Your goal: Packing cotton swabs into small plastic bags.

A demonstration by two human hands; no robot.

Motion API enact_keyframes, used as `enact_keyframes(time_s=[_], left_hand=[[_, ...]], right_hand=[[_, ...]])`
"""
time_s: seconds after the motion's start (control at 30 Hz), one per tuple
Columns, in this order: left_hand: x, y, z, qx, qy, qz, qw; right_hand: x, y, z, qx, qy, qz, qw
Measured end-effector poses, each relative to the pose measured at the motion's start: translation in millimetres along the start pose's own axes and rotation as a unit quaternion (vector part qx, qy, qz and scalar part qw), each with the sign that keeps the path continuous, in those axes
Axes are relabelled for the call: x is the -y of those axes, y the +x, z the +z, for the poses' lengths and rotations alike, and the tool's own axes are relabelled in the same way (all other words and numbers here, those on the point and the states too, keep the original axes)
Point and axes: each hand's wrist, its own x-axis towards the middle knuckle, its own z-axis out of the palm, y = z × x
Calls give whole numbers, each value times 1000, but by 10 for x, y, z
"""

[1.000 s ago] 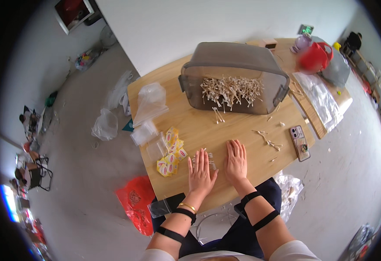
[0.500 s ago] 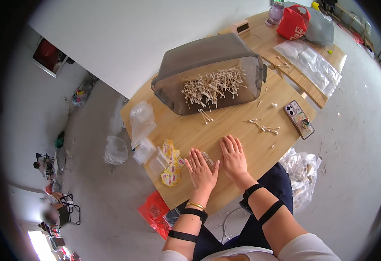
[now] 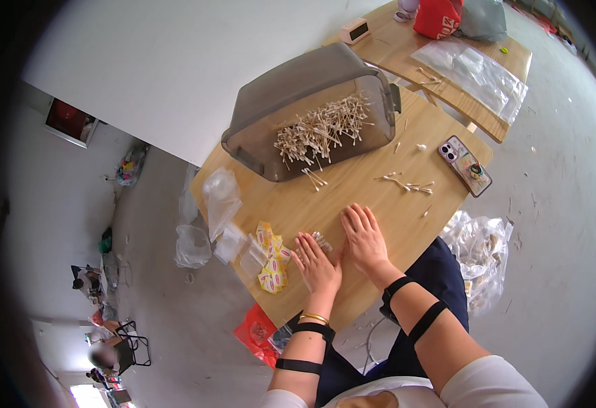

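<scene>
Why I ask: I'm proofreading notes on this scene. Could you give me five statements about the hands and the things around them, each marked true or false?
1. A small bunch of cotton swabs lies by the fingers of the left hand. True.
2. The right hand is gripping the phone. False: that hand is palm down, and the phone lies apart from it, near the table's right edge.
3. The grey bin has its opening toward the person, with a heap of loose swabs inside. True.
4. The yellow-and-white packets lie to the right of both hands. False: they lie to the left of both.
5. The gold-coloured bracelet is on the right wrist. False: it is on the left.
</scene>
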Motion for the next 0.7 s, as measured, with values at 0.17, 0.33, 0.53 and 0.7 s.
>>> enact_keyframes(time_s=[0.17,0.33,0.53,0.7], left_hand=[[-75,-138,13,2,12,-1,1000],[-172,-219,-32,41,-40,-18,998],[-134,-290,39,34,-43,-22,998],[-61,-210,87,5,-29,11,1000]], right_hand=[[22,16,-20,16,3,9,1000],[-40,18,51,-3,-14,6,1000],[-3,11,27,-10,0,2,1000],[-23,0,39,-10,-6,4,1000]])
